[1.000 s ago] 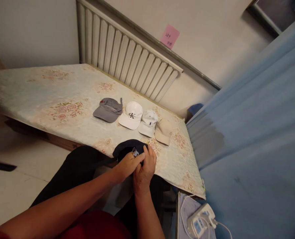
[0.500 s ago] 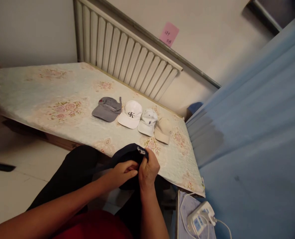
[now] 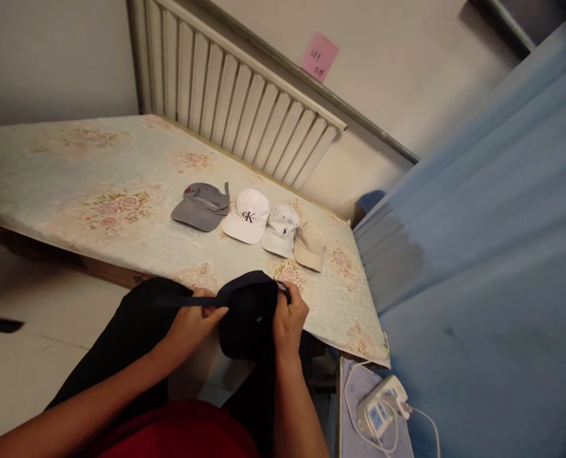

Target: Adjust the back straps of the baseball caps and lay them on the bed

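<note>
A dark baseball cap [image 3: 247,321] is held over my lap with its hollow inside facing me. My left hand [image 3: 194,324] pinches it at the left, where a dark strap [image 3: 180,301] sticks out sideways past the fingers. On the other side my right hand [image 3: 290,318] grips the edge beside a small metal buckle [image 3: 281,286]. Beyond it, four caps would be a row of several: a grey cap [image 3: 200,207], a white cap with black letters [image 3: 247,216], a white cap with a small dark logo [image 3: 281,229] and a beige cap [image 3: 310,247].
The caps lie on a bed with a floral cover [image 3: 120,165]. A radiator [image 3: 235,95] runs along the wall behind it, under a pink note [image 3: 319,57]. Blue curtain [image 3: 478,254] hangs at the right. A white power strip [image 3: 382,404] with cables sits on a small stand [image 3: 349,439].
My left hand has moved left from inside the cap to its strap, which now extends out to the left. The cap's inside has turned more toward me. My right hand keeps its hold.
</note>
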Demonstrator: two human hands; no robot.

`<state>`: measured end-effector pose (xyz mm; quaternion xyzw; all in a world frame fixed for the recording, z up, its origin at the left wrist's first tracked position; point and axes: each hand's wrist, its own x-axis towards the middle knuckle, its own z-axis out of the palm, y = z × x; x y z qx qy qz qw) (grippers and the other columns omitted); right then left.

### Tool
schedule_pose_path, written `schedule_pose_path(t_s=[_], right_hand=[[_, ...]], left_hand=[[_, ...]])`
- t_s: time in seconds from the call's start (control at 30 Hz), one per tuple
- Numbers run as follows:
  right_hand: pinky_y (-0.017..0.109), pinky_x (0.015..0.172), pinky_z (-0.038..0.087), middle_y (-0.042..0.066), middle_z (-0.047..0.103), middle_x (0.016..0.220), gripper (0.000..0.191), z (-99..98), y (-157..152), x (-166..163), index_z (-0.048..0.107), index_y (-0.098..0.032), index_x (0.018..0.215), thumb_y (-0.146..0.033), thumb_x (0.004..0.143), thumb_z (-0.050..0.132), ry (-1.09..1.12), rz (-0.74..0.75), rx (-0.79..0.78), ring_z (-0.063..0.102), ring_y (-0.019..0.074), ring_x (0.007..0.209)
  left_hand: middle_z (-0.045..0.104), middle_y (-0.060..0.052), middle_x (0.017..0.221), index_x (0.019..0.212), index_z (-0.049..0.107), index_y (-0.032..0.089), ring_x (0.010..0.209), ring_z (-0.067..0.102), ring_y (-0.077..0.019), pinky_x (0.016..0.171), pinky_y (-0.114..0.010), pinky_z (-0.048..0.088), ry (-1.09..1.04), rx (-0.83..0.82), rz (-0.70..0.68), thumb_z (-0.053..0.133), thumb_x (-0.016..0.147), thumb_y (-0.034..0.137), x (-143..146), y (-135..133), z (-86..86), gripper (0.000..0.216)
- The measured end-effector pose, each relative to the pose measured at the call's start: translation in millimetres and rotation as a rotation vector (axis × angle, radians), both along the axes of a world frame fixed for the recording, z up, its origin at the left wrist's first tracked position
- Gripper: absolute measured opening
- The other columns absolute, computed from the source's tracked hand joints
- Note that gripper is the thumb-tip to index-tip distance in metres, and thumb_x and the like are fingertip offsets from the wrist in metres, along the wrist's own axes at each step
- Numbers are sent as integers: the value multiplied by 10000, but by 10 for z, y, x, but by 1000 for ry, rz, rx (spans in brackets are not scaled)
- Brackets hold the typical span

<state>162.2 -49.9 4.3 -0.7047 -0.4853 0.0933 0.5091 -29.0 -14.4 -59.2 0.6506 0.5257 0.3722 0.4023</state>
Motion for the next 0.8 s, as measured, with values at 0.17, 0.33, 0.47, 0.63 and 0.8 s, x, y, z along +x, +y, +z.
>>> schedule_pose_path(t_s=[0.17, 0.33, 0.47, 0.63, 0.8], right_hand=[[284, 759, 448, 32, 723, 852, 256, 24, 6, 16, 705, -184, 932, -253, 833, 479, 64, 33, -10, 628, 192, 791], [277, 760, 451, 18, 709, 820, 242, 105, 50, 74, 707, -179, 883, -273, 823, 493, 92, 87, 2, 614, 183, 788], [301, 811, 456, 31, 704, 888, 257, 123, 107, 144, 703, -165, 905, -301, 812, 505, 133, 141, -8, 608, 193, 853], [289, 759, 459, 11, 677, 805, 251, 96, 166, 193, 704, -160, 874, -340, 794, 549, 213, 176, -32, 583, 179, 779], [276, 725, 447, -4, 656, 759, 230, 135, 228, 268, 696, -164, 833, -343, 787, 559, 214, 204, -41, 559, 170, 746]], left_hand=[[577, 9, 717, 1119, 584, 176, 622, 544, -175, 630, -296, 436, 3, 117, -35, 555, 829, 404, 1, 57, 89, 370], [597, -21, 807, 898, 630, 191, 675, 545, -161, 646, -275, 437, -62, 249, -158, 515, 857, 347, 23, 108, 251, 198], [534, 2, 725, 803, 600, 192, 623, 499, -144, 581, -254, 410, -71, 273, -205, 554, 825, 350, 19, 154, 364, 166], [557, 12, 719, 908, 625, 189, 590, 496, -125, 553, -241, 402, -92, 244, -245, 521, 795, 269, 52, 146, 524, 173], [603, 6, 746, 875, 605, 172, 515, 513, -96, 504, -234, 406, -264, 15, -326, 512, 776, 245, 113, 115, 740, 155]])
